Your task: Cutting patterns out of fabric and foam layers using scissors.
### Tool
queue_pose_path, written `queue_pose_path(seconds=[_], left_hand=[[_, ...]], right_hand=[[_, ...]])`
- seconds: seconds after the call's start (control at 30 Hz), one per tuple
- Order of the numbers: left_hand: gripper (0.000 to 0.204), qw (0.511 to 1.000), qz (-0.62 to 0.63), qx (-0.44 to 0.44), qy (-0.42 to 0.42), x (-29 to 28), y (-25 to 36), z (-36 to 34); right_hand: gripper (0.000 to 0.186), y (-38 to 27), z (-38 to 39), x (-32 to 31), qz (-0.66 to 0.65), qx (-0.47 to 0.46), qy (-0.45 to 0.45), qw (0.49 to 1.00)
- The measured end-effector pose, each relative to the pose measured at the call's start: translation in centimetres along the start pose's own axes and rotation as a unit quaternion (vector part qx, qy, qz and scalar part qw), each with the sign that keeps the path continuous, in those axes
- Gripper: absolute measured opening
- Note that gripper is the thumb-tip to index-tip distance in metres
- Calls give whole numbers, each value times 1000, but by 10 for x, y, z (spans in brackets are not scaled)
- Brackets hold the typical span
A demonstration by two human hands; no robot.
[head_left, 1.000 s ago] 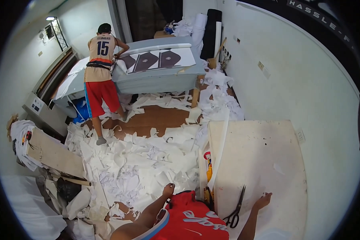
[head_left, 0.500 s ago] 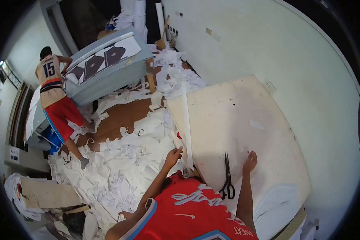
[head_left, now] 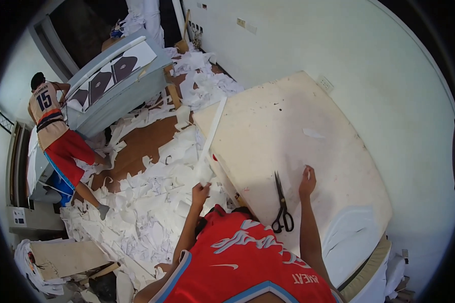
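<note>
A long narrow white strip [head_left: 215, 126] lies slanting across the left edge of the pale worktable [head_left: 258, 116], its lower end hanging past the edge. My left hand [head_left: 200, 194] is beyond that edge, just below the strip and apart from it, fingers loosely bent and parted. Over the tabletop is my right hand [head_left: 307, 183], its fingers half curled with nothing visible in them. Black-handled scissors [head_left: 281, 203] lie on the table between my hands, blades pointing away from me. A small white scrap [head_left: 313, 133] rests farther up the board.
White offcuts [head_left: 141, 217] cover the floor at left. Folded white fabric [head_left: 351, 237] lies at the table's near right corner. A co-worker [head_left: 55, 121] leans over a grey-blue table [head_left: 121, 86] bearing dark printed panels. A pale wall [head_left: 369, 101] runs along the right.
The strip has swung from nearly upright to a slant, its lower end now off the table. My left hand is now clear of it. The whole view has shifted.
</note>
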State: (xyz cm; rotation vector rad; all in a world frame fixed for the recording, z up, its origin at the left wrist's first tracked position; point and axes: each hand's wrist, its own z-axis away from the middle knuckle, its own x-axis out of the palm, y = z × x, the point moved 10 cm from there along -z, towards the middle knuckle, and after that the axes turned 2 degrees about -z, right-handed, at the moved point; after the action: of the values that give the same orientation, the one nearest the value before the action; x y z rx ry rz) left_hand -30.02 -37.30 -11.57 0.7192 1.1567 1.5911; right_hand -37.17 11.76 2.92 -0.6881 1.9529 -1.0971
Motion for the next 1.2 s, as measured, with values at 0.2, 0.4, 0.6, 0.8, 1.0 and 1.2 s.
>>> queue_pose_path(seconds=[0.2,0.4,0.6,0.8,1.0,1.2], left_hand=[[24,996,44,-62,-49,2,-80,19],[32,987,-91,-7,-131,25,-108,24],[38,952,-261,26,-156,35,-102,12],[35,930,-317,12,-187,52,-110,1],[36,940,-256,-20,-226,55,-127,-10],[38,934,-282,-1,-221,46,-120,-6]], right_hand=[[27,6,0,0,-1,-9,-26,1000],[44,-78,28,11,250,-127,-24,959],[73,-290,51,-21,17,-307,-77,949],[67,-435,92,-68,-435,-282,-282,807],[48,-515,108,-58,-654,-240,-505,509],[46,-535,127,-47,-651,-214,-529,501]])
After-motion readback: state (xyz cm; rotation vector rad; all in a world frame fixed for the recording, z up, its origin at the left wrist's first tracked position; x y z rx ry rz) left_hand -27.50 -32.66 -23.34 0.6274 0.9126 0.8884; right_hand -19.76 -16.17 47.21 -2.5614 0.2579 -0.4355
